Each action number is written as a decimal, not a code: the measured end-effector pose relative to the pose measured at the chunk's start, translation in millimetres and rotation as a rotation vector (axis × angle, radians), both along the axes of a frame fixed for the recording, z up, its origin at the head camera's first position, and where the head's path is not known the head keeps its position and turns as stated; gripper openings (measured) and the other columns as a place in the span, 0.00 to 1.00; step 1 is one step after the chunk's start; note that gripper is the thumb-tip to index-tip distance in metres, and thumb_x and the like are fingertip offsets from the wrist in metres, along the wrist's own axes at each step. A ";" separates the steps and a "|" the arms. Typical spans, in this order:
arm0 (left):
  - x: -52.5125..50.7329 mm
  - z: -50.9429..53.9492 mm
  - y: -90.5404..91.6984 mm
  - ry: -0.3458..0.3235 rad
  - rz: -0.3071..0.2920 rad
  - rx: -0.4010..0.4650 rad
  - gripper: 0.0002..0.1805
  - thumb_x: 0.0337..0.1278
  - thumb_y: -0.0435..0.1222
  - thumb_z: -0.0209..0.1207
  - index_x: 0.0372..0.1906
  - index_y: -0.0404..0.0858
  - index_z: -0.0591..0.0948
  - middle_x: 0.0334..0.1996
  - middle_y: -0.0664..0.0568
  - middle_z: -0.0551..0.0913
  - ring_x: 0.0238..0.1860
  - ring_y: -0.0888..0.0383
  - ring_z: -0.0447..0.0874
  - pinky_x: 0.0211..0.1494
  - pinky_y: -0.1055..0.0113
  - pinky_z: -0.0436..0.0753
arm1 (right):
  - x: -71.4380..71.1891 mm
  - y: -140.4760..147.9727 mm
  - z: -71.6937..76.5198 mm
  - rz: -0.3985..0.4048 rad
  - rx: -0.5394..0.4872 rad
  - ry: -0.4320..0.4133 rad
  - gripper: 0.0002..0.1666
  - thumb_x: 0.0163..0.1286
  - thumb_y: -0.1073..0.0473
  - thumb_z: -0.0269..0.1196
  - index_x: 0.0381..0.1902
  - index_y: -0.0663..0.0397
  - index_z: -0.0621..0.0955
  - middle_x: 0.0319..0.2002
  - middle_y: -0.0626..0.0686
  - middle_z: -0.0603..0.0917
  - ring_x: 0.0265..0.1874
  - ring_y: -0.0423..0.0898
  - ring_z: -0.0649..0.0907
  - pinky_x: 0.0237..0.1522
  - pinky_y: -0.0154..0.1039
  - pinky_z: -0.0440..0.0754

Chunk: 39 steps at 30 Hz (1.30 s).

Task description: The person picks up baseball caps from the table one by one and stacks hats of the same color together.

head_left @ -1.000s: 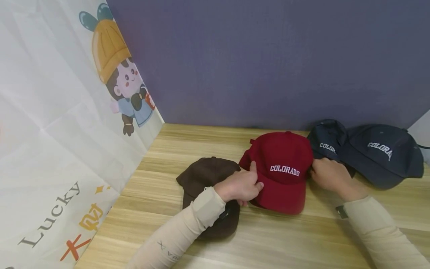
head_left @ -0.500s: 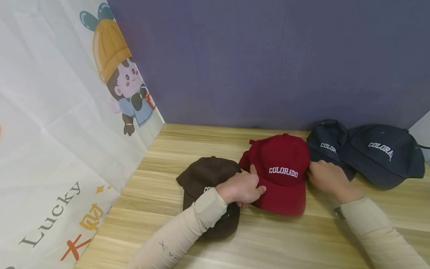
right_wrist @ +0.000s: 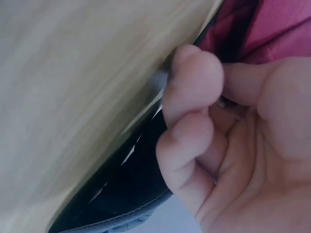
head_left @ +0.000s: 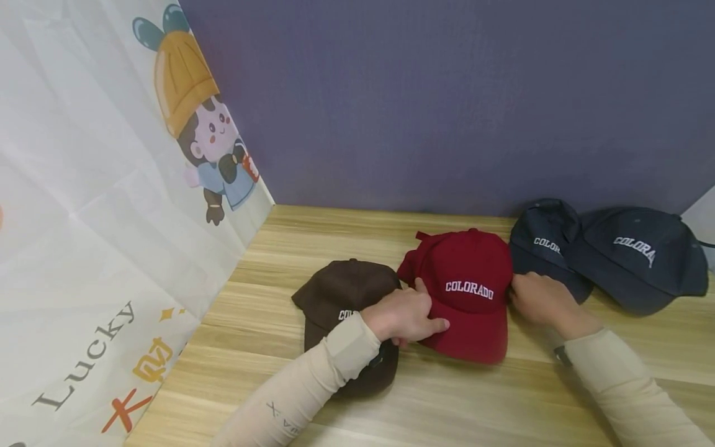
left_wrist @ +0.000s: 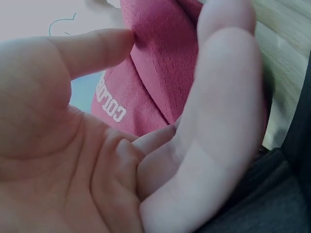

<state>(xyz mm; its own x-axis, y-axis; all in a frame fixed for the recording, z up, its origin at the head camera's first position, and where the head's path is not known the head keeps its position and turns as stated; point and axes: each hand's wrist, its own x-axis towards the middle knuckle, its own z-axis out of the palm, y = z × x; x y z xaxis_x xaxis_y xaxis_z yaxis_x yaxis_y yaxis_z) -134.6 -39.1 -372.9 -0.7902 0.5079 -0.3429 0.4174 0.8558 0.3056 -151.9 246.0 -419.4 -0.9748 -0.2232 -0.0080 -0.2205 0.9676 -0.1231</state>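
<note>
Red cap point(head_left: 466, 264), lettered COLORADO, sits on the wood-grain table point(head_left: 447, 410) right of the scene's centre, brim toward the near side. Left hand point(head_left: 404, 315) grips its left edge, thumb on the brim, index finger extended, remaining fingers bent. Right hand point(head_left: 542, 302), fingers folded in and thumb closed against them, pinches the cap's right edge; exact fingertip contact is hidden. Brown cap point(head_left: 357, 282) lies just left, partly covered by the left hand and sleeve point(head_left: 301, 385). To the right, a dark navy cap point(head_left: 539, 223) is overlapped by a second navy cap point(head_left: 631, 254) at far right. Blue-grey panel point(head_left: 447, 105) stands at the far side; printed white sheet point(head_left: 84, 186) hangs at left.
</note>
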 end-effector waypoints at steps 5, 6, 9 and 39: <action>-1.1 -0.8 -0.6 0.005 -0.006 -0.024 0.54 0.70 0.60 0.55 0.80 0.26 0.48 0.10 0.53 0.81 0.10 0.59 0.81 0.20 0.69 0.79 | 0.2 0.2 -1.8 0.008 0.003 -0.004 0.12 0.70 0.62 0.56 0.25 0.53 0.78 0.28 0.59 0.85 0.28 0.61 0.86 0.26 0.60 0.80; -1.8 -0.7 -1.0 0.001 -0.008 -0.024 0.53 0.70 0.60 0.55 0.80 0.26 0.48 0.09 0.53 0.81 0.10 0.59 0.82 0.20 0.69 0.79 | 0.1 0.2 -1.9 0.010 0.004 -0.004 0.12 0.70 0.62 0.56 0.25 0.53 0.78 0.28 0.59 0.85 0.28 0.61 0.86 0.27 0.60 0.80; -6.1 -0.2 -4.2 -0.031 -0.015 -0.006 0.53 0.70 0.60 0.55 0.80 0.28 0.48 0.09 0.54 0.78 0.12 0.58 0.84 0.20 0.68 0.80 | -0.3 0.0 -2.2 0.011 0.006 -0.006 0.12 0.71 0.61 0.56 0.25 0.52 0.78 0.28 0.59 0.85 0.28 0.61 0.86 0.28 0.60 0.80; -64.5 11.2 -59.1 -0.229 -0.055 0.270 0.36 0.72 0.52 0.58 0.76 0.40 0.65 0.38 0.40 0.87 0.31 0.44 0.91 0.32 0.62 0.85 | 0.9 -9.1 15.7 -0.103 -0.257 0.143 0.20 0.76 0.60 0.47 0.60 0.65 0.69 0.39 0.68 0.85 0.36 0.68 0.85 0.28 0.60 0.78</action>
<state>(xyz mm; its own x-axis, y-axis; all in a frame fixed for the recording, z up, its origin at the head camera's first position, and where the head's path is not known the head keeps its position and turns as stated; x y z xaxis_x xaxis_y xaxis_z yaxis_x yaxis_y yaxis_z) -199.1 -98.2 -361.7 -0.6772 0.6440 -0.3560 0.3552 0.7097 0.6084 -151.0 236.9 -403.7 -0.9795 -0.1001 0.1749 -0.1556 0.9270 -0.3412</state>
